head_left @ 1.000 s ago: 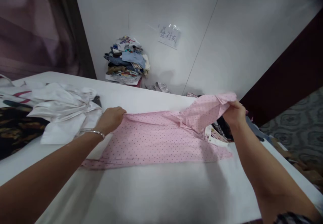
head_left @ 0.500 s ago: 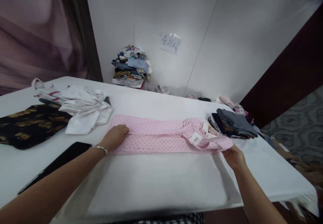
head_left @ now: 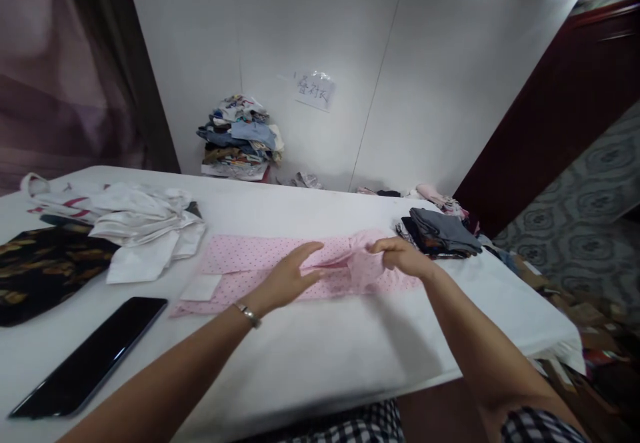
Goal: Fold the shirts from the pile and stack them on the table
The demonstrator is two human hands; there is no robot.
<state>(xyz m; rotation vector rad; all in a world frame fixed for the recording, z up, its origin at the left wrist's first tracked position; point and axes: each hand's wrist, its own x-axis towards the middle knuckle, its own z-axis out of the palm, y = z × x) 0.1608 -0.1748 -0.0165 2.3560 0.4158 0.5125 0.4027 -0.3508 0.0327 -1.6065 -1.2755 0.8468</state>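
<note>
A pink garment with small dark dots [head_left: 250, 254], its buttons and collar not showing clearly, lies folded into a long strip across the white table. My right hand [head_left: 403, 255] pinches a bunched fold at the strip's right part and lifts it above the layers below. Thumb and fingers spread apart, my left hand [head_left: 287, 280] hovers over the front middle of the strip, holding nothing. Near the strip's left end shows a white rectangular patch [head_left: 201, 288].
White clothes [head_left: 150, 220] and a black floral garment [head_left: 47, 266] lie at left, a black phone [head_left: 93, 356] in front of them. Folded dark clothes [head_left: 440, 230] sit at right. A tall clothes pile [head_left: 240, 136] stands by the wall, near a paper sign [head_left: 315, 90].
My right hand has moved left and raised a fold of the pink garment. My left hand has let go of the left part and moved right, opening. The view has shifted.
</note>
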